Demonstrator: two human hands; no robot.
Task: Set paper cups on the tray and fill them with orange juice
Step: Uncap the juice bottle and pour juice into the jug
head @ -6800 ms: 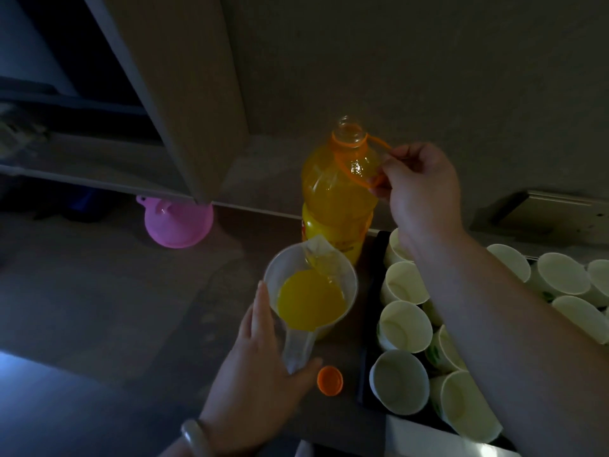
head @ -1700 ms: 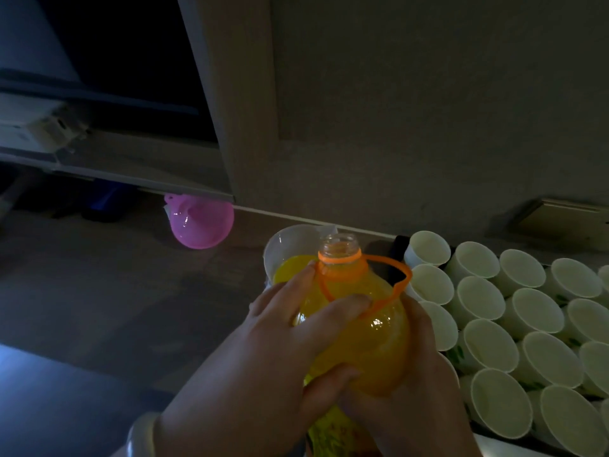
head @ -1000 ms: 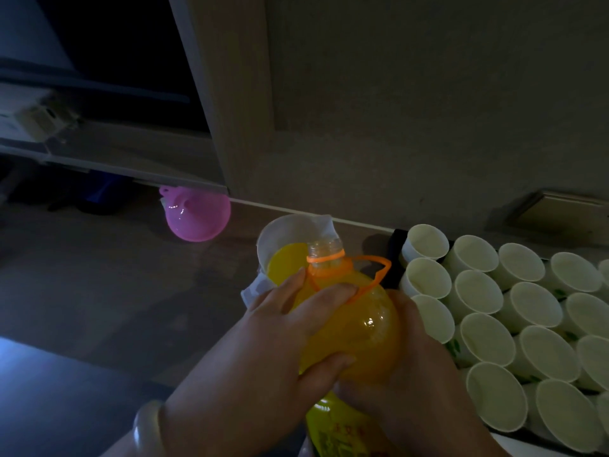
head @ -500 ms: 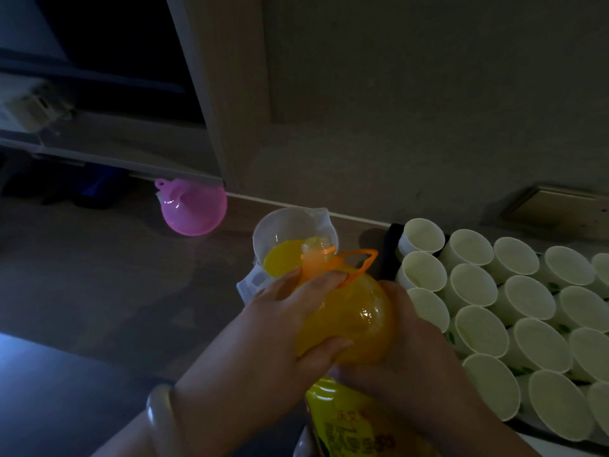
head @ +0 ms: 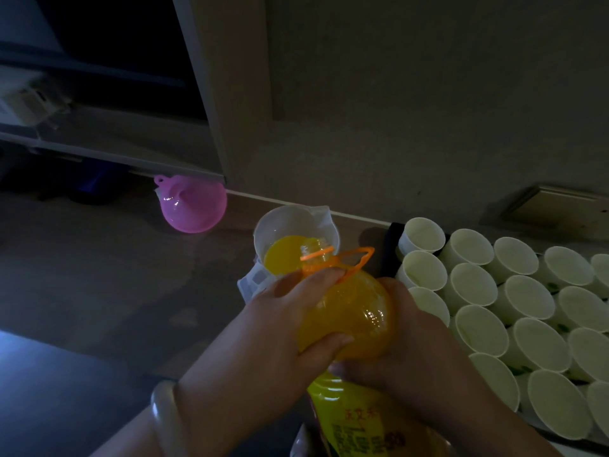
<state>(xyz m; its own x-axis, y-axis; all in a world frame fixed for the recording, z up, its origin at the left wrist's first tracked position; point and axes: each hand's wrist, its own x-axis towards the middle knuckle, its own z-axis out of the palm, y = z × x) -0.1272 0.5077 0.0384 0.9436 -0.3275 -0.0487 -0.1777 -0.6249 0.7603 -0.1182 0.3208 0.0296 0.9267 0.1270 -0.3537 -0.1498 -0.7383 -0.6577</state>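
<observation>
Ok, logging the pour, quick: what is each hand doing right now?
Left hand: grips the orange juice bottle, tilted toward the jug.
Right hand: grips the same bottle from its other side.

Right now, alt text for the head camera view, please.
Left hand and right hand tilt a large clear plastic bottle of orange juice over a translucent plastic jug holding juice. Empty white paper cups crowd a dark tray to its right.
</observation>
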